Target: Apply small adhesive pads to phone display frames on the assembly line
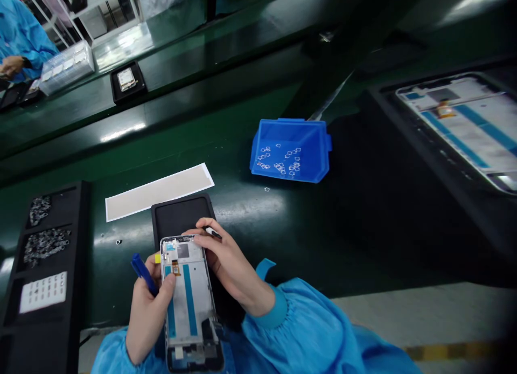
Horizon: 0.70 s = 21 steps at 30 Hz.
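Observation:
My left hand is closed around the left edge of an open phone frame, its thumb on the inner face near a small orange flex cable. A blue pen sticks up between that thumb and the fingers. Blue strips run down the frame, and a yellow tab juts from its left side. At the frame's upper right corner, my right hand grips the edge with thumb and fingers. A slim black-and-white tool is tucked among its fingers; its kind is unclear. Beneath the frame's top lies a black tray.
A blue bin holds small white-outlined pieces. A beige strip sheet lies behind the tray. At left stands a compartmented black tray with small black parts. Another phone frame rests at right. A co-worker's blue sleeve shows far left.

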{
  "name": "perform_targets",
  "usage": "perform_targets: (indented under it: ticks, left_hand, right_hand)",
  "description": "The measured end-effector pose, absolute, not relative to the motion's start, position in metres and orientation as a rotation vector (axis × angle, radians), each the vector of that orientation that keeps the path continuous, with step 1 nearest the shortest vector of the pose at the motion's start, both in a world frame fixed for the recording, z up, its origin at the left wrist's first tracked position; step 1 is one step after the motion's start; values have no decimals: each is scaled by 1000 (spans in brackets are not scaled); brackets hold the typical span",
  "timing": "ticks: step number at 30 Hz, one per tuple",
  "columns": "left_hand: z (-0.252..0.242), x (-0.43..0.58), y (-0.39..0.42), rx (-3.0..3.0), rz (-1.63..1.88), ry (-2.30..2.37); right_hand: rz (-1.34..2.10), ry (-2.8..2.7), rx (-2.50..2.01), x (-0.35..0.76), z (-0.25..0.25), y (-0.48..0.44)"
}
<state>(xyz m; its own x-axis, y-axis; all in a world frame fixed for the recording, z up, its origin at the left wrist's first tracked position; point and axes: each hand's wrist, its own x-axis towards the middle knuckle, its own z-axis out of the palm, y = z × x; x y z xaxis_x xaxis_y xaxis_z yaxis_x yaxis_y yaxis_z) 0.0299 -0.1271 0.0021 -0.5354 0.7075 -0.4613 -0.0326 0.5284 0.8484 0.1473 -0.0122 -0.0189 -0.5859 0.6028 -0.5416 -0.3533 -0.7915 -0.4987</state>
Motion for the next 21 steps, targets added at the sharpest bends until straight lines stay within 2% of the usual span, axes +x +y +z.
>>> perform_targets:
  ticks: [9,21]
  left_hand:
    - [2,28,-129,344,1111,1814]
    - [0,31,-130,539,1090,1945]
  right_hand:
    - [2334,-477,-965,147,-23,-16]
    - [2322,-482,-937,146,-22,-17]
